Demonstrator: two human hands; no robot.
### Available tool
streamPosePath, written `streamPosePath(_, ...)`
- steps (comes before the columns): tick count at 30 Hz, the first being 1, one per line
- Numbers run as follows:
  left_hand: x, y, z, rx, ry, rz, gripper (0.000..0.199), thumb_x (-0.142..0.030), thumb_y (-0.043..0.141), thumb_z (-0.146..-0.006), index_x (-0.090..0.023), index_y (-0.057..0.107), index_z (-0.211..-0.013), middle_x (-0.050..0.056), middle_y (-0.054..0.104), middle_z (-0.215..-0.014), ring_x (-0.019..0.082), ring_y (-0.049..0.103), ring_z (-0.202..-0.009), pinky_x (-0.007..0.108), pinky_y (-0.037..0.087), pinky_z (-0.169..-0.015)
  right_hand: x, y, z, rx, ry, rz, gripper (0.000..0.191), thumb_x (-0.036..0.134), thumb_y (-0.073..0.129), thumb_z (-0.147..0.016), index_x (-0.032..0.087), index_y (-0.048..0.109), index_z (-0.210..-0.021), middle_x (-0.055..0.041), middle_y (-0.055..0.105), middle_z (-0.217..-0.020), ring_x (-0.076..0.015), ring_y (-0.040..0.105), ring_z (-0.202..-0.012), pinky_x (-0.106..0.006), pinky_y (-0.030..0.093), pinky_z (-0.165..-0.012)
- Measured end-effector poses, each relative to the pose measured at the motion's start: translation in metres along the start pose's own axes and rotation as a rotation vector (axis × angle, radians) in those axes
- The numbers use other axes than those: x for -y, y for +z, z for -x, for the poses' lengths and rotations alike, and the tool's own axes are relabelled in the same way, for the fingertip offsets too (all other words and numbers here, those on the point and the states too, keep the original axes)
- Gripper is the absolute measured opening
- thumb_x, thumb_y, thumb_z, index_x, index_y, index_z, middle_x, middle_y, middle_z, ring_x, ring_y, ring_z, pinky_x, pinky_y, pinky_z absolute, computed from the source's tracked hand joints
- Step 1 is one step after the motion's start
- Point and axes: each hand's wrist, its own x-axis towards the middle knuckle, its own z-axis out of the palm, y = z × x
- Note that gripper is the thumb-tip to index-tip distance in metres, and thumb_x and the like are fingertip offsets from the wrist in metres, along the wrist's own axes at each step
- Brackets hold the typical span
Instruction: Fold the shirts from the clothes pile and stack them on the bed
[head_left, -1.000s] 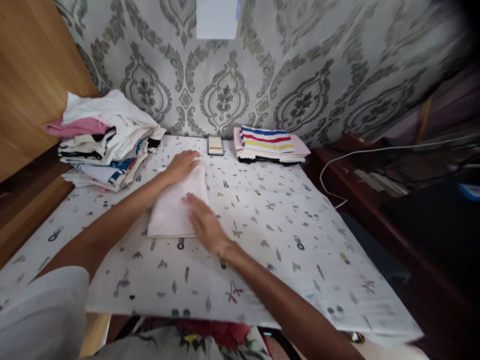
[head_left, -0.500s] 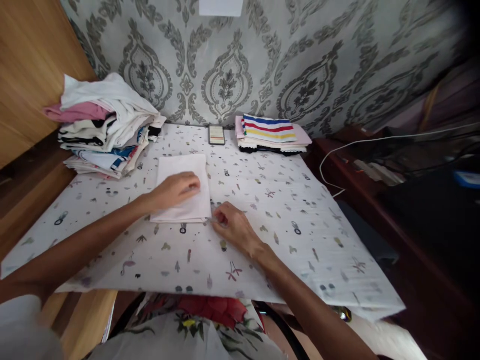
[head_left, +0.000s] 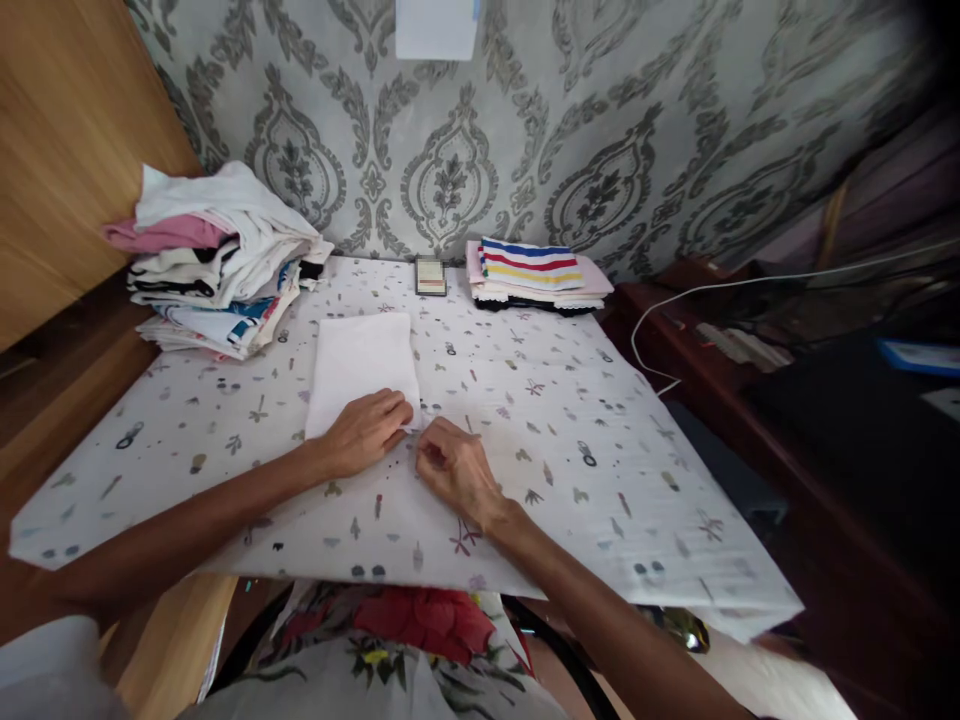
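Note:
A folded white cloth point(head_left: 364, 360) lies flat on the patterned white table cover point(head_left: 525, 430), left of the middle. My left hand point(head_left: 371, 430) is closed at the cloth's near right corner, its fingertips pinching the edge there. Just to the right, my right hand point(head_left: 454, 465) is curled with thumb and fingers together beside the same corner. Whatever sits between its fingertips is too small to make out.
A tall pile of clothes point(head_left: 225, 260) stands at the back left. Near the wall are a small framed card point(head_left: 430, 275) and a lower folded stack with a striped cloth point(head_left: 532, 264). A white cable point(head_left: 720, 288) crosses the dark furniture on the right.
My left hand has moved from the middle of the cloth down to its near right corner. My right hand has shifted slightly nearer to me. The view has tilted up a little.

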Motion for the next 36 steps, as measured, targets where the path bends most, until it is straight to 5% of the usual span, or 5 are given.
streamPosePath(14,-0.003,0.004,0.006,-0.088,-0.031,0.092,0.009,-0.016,0.049,-0.091,-0.023,0.052,-0.086,0.004,0.061,-0.09,0.021,0.057,-0.087,0.034,0.046,-0.074,0.0,0.002,-0.004,-0.078,-0.047,0.242,0.018,0.009,0.048,-0.084,0.021,0.05,-0.071,-0.0006,0.057,-0.071,-0.0147,0.052,-0.061,-0.025,0.036,-0.059)
streamPosePath(19,0.003,-0.017,-0.003,0.066,-0.043,0.21,0.007,-0.02,0.059,-0.082,-0.023,0.056,-0.087,0.003,0.064,-0.093,0.022,0.059,-0.089,0.032,0.045,-0.073,-0.002,0.005,0.002,-0.062,0.012,0.221,0.017,0.008,0.049,-0.081,0.021,0.051,-0.07,0.0014,0.054,-0.066,-0.0134,0.048,-0.057,-0.025,0.032,-0.057)
streamPosePath(23,0.045,-0.039,-0.049,0.097,-0.095,0.471,0.016,-0.031,0.055,-0.086,-0.022,0.062,-0.096,0.002,0.069,-0.1,0.019,0.062,-0.093,0.028,0.047,-0.08,-0.004,0.005,0.0,-0.036,0.033,0.208,0.015,0.01,0.05,-0.082,0.02,0.052,-0.071,0.0016,0.054,-0.066,-0.0124,0.046,-0.056,-0.024,0.03,-0.056)
streamPosePath(29,0.129,-0.03,-0.144,-0.066,-0.462,0.271,0.009,-0.026,0.056,-0.076,-0.019,0.061,-0.076,0.008,0.067,-0.088,0.026,0.059,-0.097,0.034,0.044,-0.085,-0.007,0.009,0.001,-0.054,0.006,0.229,0.014,0.011,0.051,-0.083,0.02,0.052,-0.072,0.0008,0.055,-0.068,-0.0129,0.048,-0.06,-0.025,0.029,-0.058)
streamPosePath(36,0.167,-0.011,-0.16,0.038,-0.402,0.457,0.025,-0.041,0.064,-0.069,-0.021,0.051,-0.063,0.0,0.058,-0.065,0.02,0.057,-0.073,0.029,0.042,-0.069,-0.01,0.011,0.001,-0.063,-0.038,0.252,0.016,0.009,0.05,-0.082,0.02,0.051,-0.071,-0.0002,0.056,-0.071,-0.0135,0.05,-0.063,-0.025,0.031,-0.06)
